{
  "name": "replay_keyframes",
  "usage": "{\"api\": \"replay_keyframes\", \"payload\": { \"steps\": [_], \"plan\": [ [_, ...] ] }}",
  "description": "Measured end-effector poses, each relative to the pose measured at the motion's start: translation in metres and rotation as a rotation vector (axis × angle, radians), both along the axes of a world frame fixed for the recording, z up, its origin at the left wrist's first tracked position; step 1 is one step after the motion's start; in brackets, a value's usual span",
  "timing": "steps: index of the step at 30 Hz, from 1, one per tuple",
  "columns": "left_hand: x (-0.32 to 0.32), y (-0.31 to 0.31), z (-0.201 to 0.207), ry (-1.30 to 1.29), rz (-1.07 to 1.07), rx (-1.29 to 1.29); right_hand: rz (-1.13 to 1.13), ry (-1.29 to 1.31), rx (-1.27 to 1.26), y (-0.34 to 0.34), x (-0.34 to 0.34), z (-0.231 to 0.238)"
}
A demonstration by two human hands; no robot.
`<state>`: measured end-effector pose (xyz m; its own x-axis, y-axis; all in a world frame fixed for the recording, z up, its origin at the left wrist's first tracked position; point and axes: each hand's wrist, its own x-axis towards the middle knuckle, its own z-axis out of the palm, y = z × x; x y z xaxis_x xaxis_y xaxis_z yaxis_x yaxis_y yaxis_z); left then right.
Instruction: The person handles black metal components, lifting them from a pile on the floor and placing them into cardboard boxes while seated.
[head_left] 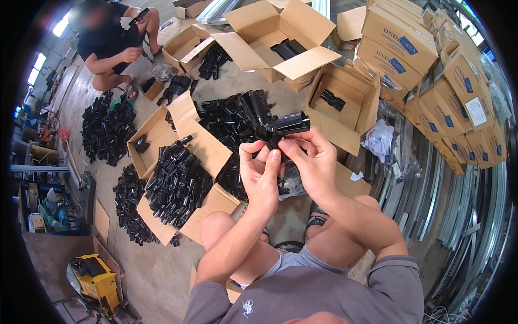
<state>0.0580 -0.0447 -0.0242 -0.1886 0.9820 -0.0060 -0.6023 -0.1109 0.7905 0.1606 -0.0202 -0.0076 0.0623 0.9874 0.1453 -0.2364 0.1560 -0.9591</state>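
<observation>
Both hands are raised in front of me, fingertips pinched close together at the base of a glossy black V-shaped plastic part (288,124). My left hand (261,174) is closed on its lower left side, thumb pointing up. My right hand (312,161) pinches it from the right, thumb and forefinger meeting near the joint. Two channel-like arms of the part spread up and to the right. Fingers hide its lower end. Behind it on the floor lies a heap of similar black parts (224,116). An open carton (213,144) beside it is loaded with more black pieces (178,181).
Further heaps (108,128) lie on the left. Open cartons (345,92) stand ahead, one with a black part (332,100). Stacked closed boxes (399,43) and long metal profiles (431,194) line the right. Another person (110,43) sits far left. A yellow machine (97,281) stands near left.
</observation>
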Motion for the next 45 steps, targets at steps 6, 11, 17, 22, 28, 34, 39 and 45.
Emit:
{"api": "replay_keyframes", "payload": {
  "steps": [6,11,17,22,28,34,39,45],
  "plan": [
    [0.004,0.001,0.001,-0.003,0.009,-0.004,-0.009,0.013,0.059,0.000,0.000,-0.008],
    [-0.002,-0.001,-0.004,0.034,-0.015,-0.008,0.033,0.064,-0.021,0.001,0.003,-0.005],
    [0.005,0.001,0.001,0.007,0.004,-0.036,0.021,0.139,-0.019,0.002,0.002,-0.009],
    [0.005,0.000,0.000,0.008,-0.004,-0.028,0.026,0.202,-0.086,0.000,0.001,-0.001],
    [0.009,0.000,0.000,0.020,-0.012,-0.043,0.048,0.291,-0.174,-0.002,0.004,-0.003],
    [0.008,0.001,-0.002,0.012,-0.014,-0.029,0.056,0.267,-0.155,-0.006,0.004,-0.005],
    [0.008,-0.001,0.001,-0.002,0.006,-0.069,0.002,0.273,-0.095,-0.006,0.000,-0.012],
    [0.007,-0.002,-0.006,0.008,-0.056,-0.038,0.003,0.282,-0.182,-0.009,-0.001,-0.006]
  ]
}}
